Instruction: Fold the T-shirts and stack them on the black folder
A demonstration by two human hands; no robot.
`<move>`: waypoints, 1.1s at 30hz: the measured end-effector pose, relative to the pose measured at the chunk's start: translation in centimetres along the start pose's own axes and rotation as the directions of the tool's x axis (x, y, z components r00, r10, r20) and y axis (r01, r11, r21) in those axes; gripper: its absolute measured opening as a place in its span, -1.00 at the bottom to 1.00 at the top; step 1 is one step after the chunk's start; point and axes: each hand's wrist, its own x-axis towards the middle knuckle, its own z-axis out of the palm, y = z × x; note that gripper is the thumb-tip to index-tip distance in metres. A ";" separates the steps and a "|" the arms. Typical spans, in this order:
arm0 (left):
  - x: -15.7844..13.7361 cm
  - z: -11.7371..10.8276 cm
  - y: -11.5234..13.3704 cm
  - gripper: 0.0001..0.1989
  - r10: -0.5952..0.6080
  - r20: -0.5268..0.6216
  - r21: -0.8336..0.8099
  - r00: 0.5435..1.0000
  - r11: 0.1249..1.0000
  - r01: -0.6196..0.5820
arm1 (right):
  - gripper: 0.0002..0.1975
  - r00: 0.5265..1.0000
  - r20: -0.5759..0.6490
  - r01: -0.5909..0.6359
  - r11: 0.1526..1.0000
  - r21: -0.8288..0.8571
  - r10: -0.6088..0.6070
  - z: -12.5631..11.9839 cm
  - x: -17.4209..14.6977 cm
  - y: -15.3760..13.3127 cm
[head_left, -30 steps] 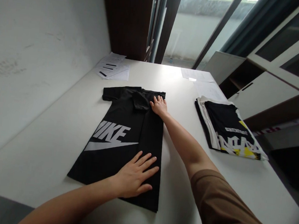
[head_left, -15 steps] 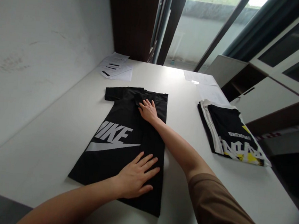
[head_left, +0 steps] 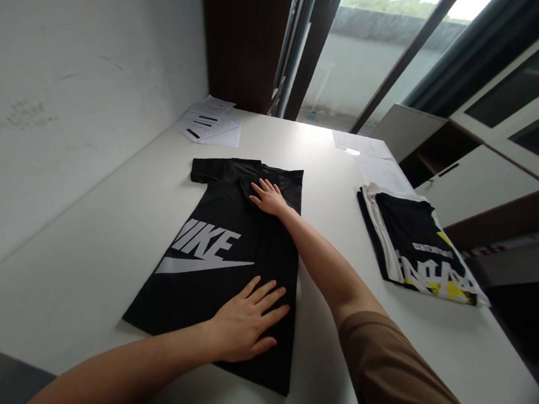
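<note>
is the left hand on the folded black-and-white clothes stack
No, the left hand lies on the black fabric shirt with pale grey lettering.

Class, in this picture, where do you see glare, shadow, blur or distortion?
All in the head view: glare whitens the far end of the table; soft shadow falls beside the black shirt; the window frame leans, perhaps from tilt or lens distortion; the lower right corner is dark and blurred.
</note>
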 end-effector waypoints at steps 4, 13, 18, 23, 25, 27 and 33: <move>0.0 0.1 0.4 -0.34 -0.014 -0.010 0.002 1.000 1.000 0.014 | -0.31 0.998 0.065 -0.007 1.000 0.030 0.005 -0.2 1.0 1.5; -0.2 0.4 0.9 -0.27 -0.078 -0.031 -0.058 0.996 0.995 0.077 | -0.32 0.940 -0.099 -0.334 0.940 -0.072 0.326 -0.1 0.7 9.1; -0.3 0.4 0.9 -0.22 -0.084 -0.023 -0.065 0.996 0.995 0.082 | -0.23 0.903 -0.063 -0.429 0.898 -0.098 0.425 -0.5 1.1 10.6; -0.4 0.8 1.0 -0.27 -0.072 -0.044 -0.042 0.996 0.997 0.070 | -0.22 0.926 -0.084 -0.376 0.914 -0.149 0.368 -0.1 1.3 8.4; -0.2 0.4 0.4 -0.30 -0.086 -0.063 -0.013 0.994 0.996 0.085 | -0.22 0.936 -0.046 -0.351 0.924 -0.152 0.348 0.0 1.4 7.6; -0.3 -0.9 -1.0 -0.34 -0.156 -0.101 0.034 0.983 0.987 0.160 | -0.22 0.929 0.010 -0.363 0.917 -0.167 0.369 -0.3 1.6 7.0; -5.7 -8.1 -8.4 -0.53 -0.548 -0.385 0.125 0.743 0.766 0.631 | -0.40 0.964 -0.143 -0.253 0.945 -0.207 0.226 -1.5 2.7 3.0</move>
